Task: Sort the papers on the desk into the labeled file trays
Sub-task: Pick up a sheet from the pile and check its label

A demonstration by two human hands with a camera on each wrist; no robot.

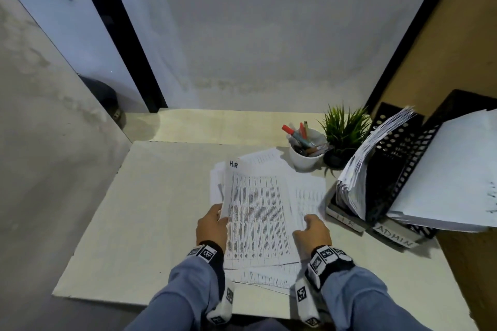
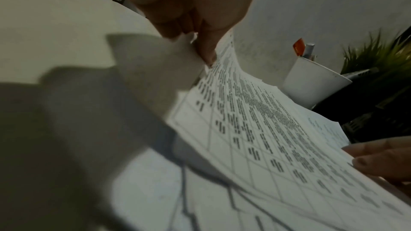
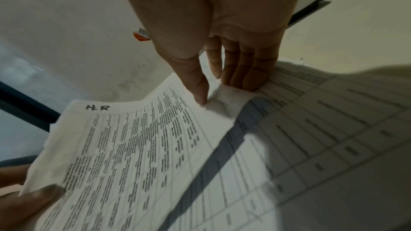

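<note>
A printed table sheet marked "H.R" is lifted off a loose pile of papers at the desk's middle. My left hand pinches its left edge between thumb and fingers. On the sheet's right edge my right hand has its thumb on top and its fingers at the curled margin. The sheet bows upward between the hands. At the right stand two black mesh trays, one labeled HR and one labeled ADMIN, both holding stacked papers.
A white cup of pens and a small potted plant stand just behind the pile, beside the trays. The pale desk mat stretches to the left. Walls close in at the back and the left.
</note>
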